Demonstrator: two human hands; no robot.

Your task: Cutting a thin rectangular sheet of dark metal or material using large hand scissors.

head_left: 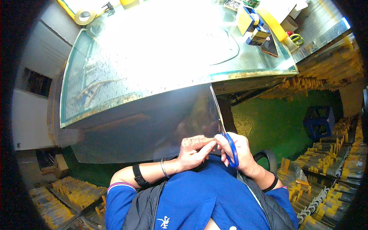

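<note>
A pair of scissors (232, 147) with blue handle loops and long blades pointing away from me is in my right hand (239, 150). The fingers of that hand are closed around the handle. Close beside it, my left hand (195, 151) has its fingers pinched together near the right edge of a dark, see-through sheet (134, 134). The fingertips of both hands meet or nearly meet. The sheet hangs from the table's near edge toward my body. Its corner at my left fingers is hidden by the hand.
A brightly lit glass-topped table (153, 46) lies ahead. At its right stand a blue tape dispenser (257, 36), a phone (270, 48) and green-handled scissors (296, 39). A tape roll (84, 16) is at the far left. Racks with yellow strips (322, 157) flank me; a blue stool (319, 122) stands right.
</note>
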